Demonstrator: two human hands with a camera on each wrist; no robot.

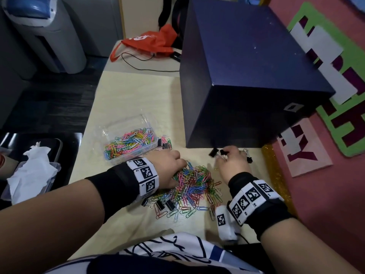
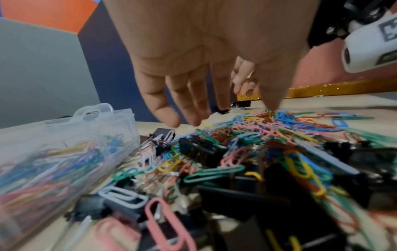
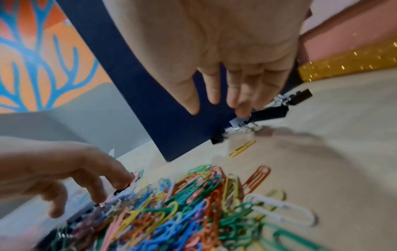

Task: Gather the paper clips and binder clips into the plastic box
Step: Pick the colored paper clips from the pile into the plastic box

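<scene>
- Head view: the plastic box [image 1: 110,133] sits left of centre on the table [image 1: 126,95], already part-filled with coloured clips. The loose heap of paper clips [image 1: 194,183] lies lower centre, with black binder clips [image 1: 165,204] at its lower left edge. The left hand [image 1: 167,167] rests on the heap's left side. The right hand [image 1: 232,163] reaches right of centre toward a few stray binder clips [image 1: 214,152] at the foot of the dark blue box [image 1: 246,76].
- Left wrist view: the left hand's fingers [image 2: 163,108] hang spread and relaxed over the heap, holding nothing.
- Right wrist view: the right hand's fingertips [image 3: 241,108] touch a black binder clip [image 3: 269,114] at centre right; whether they pinch it I cannot tell.
- Best, I judge, to sweep the strays back into the heap, then cup both hands and scoop toward the box rather than picking singly.
</scene>
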